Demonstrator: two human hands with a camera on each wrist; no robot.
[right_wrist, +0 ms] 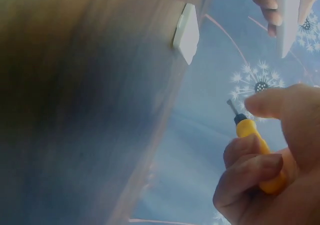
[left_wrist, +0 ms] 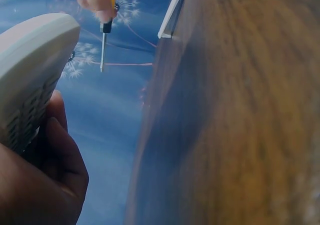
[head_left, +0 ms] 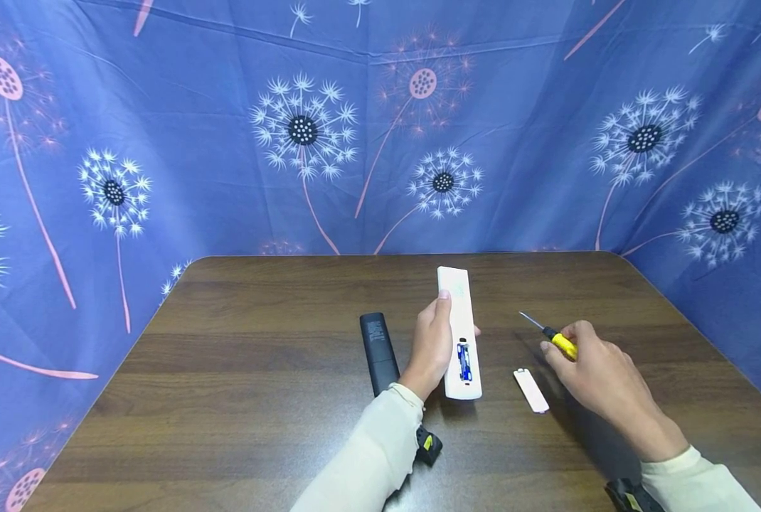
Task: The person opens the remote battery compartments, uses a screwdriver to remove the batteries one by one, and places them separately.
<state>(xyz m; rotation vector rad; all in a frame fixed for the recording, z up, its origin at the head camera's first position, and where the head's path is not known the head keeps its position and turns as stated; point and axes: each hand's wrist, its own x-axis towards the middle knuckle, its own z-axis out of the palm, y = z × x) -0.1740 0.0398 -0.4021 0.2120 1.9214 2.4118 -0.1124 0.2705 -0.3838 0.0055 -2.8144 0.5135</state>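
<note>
My left hand grips a white remote control with its back turned up, thumb along its edge. Blue batteries show in its uncovered battery slot. In the left wrist view the buttons of the remote face down toward the fingers. My right hand holds a small screwdriver with a yellow and black handle, its metal tip pointing toward the far left. In the right wrist view, fingers curl round the yellow handle. The white battery cover lies on the table between the two hands.
A black remote control lies on the wooden table left of my left hand, partly hidden by that arm. Behind the table hangs a blue cloth with a dandelion print.
</note>
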